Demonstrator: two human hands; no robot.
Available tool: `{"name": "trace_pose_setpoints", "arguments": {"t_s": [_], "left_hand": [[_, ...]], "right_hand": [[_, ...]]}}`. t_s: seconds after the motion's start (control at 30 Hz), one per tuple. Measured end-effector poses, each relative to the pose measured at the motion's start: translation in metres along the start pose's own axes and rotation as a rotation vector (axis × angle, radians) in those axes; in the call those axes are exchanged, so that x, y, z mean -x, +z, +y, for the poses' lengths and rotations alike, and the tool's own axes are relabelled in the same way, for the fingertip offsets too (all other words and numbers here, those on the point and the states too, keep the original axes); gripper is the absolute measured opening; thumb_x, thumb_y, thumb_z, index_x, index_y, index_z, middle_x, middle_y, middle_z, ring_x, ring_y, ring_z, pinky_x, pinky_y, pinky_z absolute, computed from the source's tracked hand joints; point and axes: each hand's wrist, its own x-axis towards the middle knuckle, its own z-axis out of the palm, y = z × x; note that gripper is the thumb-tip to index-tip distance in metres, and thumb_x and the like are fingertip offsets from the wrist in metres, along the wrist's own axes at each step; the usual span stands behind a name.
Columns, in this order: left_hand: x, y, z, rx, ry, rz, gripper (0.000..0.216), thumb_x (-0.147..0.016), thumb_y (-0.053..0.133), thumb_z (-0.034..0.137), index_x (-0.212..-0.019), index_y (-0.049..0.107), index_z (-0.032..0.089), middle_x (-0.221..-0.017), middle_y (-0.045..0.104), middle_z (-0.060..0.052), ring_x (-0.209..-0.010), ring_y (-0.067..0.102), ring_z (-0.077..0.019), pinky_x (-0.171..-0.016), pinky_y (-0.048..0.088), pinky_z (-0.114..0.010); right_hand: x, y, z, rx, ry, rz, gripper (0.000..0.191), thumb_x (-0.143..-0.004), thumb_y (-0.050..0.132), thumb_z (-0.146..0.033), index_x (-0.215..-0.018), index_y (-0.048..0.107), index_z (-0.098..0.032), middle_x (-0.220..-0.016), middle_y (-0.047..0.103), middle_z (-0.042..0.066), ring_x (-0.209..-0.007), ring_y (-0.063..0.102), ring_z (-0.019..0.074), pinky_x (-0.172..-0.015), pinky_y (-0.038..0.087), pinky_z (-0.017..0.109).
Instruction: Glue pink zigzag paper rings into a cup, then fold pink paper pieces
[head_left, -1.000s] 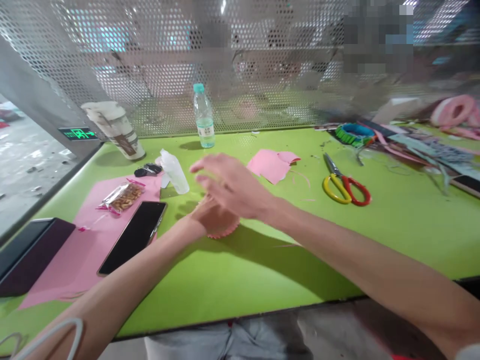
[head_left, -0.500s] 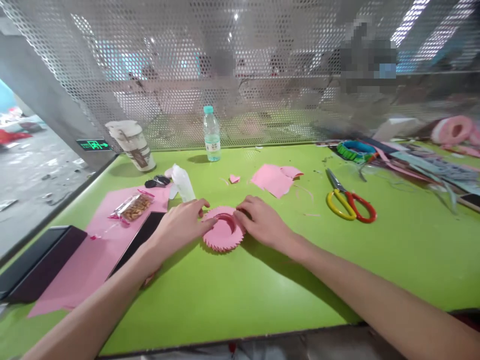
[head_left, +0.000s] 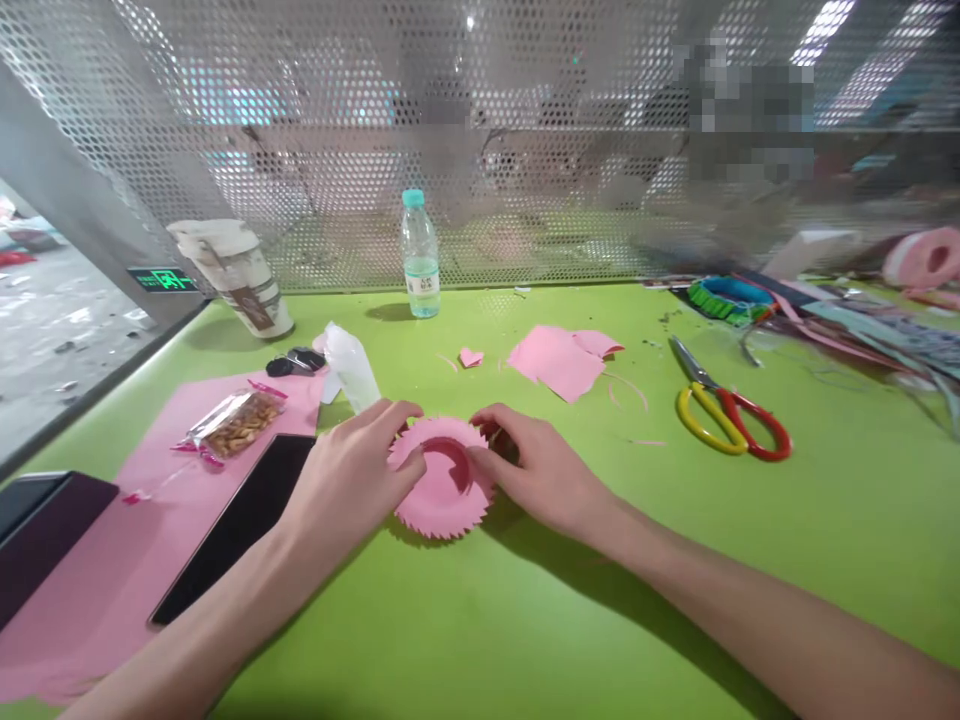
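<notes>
A round pink paper piece with a saw-toothed edge and a raised ring in its middle is in the centre of the view, over the green table. My left hand is closed on its left side, the thumb on the inner ring and the fingers at the far edge. On the opposite side my right hand pinches it, thumb pressed near the ring. The underside of the piece and some fingertips are hidden. A small pink paper heart and a larger cut pink sheet lie beyond it.
Scissors lie open at the right. A water bottle and a paper cup stand at the back. At the left are a black phone, a snack packet and a white tissue pack. Perforated metal closes the far side.
The view has come nearer, so the paper piece looks larger and lower. Both hands stay on its sides, and its toothed edge shows more at the far side.
</notes>
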Motion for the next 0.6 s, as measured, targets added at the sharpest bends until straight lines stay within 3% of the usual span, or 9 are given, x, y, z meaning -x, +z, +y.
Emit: {"name": "trace_pose_setpoints", "arguments": {"t_s": [0.1, 0.2, 0.3, 0.4, 0.5, 0.6], "left_hand": [[0.002, -0.003, 0.005, 0.035, 0.056, 0.093, 0.032, -0.096, 0.058, 0.029, -0.124, 0.071, 0.023, -0.111, 0.078, -0.005, -0.09, 0.073, -0.0245, -0.075, 0.054, -0.037], [0.001, -0.005, 0.007, 0.181, 0.038, 0.143, 0.036, -0.096, 0.065, 0.037, -0.13, 0.069, 0.024, -0.121, 0.076, -0.007, -0.102, 0.073, -0.0259, -0.086, 0.058, -0.039], [-0.002, -0.005, 0.003, 0.516, -0.11, 0.024, 0.05, -0.093, 0.075, 0.05, -0.137, 0.067, 0.026, -0.131, 0.075, -0.007, -0.112, 0.074, -0.0273, -0.091, 0.062, -0.038], [-0.004, -0.003, -0.002, 0.809, -0.204, -0.153, 0.051, -0.092, 0.08, 0.051, -0.134, 0.071, 0.023, -0.118, 0.081, -0.007, -0.102, 0.078, -0.026, -0.082, 0.064, -0.033], [-0.005, -0.003, -0.004, 0.915, -0.182, -0.151, 0.044, -0.089, 0.085, 0.044, -0.126, 0.076, 0.021, -0.111, 0.083, -0.006, -0.094, 0.079, -0.024, -0.079, 0.065, -0.03], [-0.003, -0.004, -0.003, 0.868, -0.121, -0.082, 0.041, -0.087, 0.087, 0.04, -0.123, 0.078, 0.022, -0.109, 0.085, -0.005, -0.093, 0.081, -0.0242, -0.08, 0.067, -0.03]], "right_hand": [[-0.001, -0.001, 0.001, -0.25, 0.096, -0.041, 0.037, -0.096, 0.072, -0.037, -0.129, 0.066, -0.022, -0.088, 0.074, 0.0, -0.074, 0.068, 0.019, -0.066, 0.049, 0.033], [-0.003, -0.002, 0.005, -0.43, 0.091, -0.053, 0.031, -0.092, 0.076, -0.034, -0.12, 0.072, -0.021, -0.098, 0.078, 0.003, -0.083, 0.073, 0.0209, -0.071, 0.055, 0.034], [-0.004, -0.004, 0.008, -0.503, 0.014, 0.005, 0.034, -0.092, 0.078, -0.035, -0.123, 0.072, -0.022, -0.116, 0.079, 0.007, -0.097, 0.075, 0.023, -0.084, 0.061, 0.038], [-0.003, -0.007, 0.009, -0.502, -0.041, 0.05, 0.037, -0.093, 0.079, -0.039, -0.126, 0.071, -0.025, -0.119, 0.078, 0.006, -0.101, 0.075, 0.0231, -0.087, 0.062, 0.039], [-0.001, -0.011, 0.008, -0.496, -0.051, 0.068, 0.036, -0.09, 0.082, -0.038, -0.122, 0.072, -0.024, -0.115, 0.079, 0.006, -0.099, 0.075, 0.0235, -0.087, 0.063, 0.039], [0.001, -0.014, 0.006, -0.412, -0.089, 0.095, 0.033, -0.088, 0.084, -0.034, -0.118, 0.074, -0.023, -0.113, 0.081, 0.006, -0.101, 0.076, 0.0251, -0.09, 0.062, 0.042]]}}
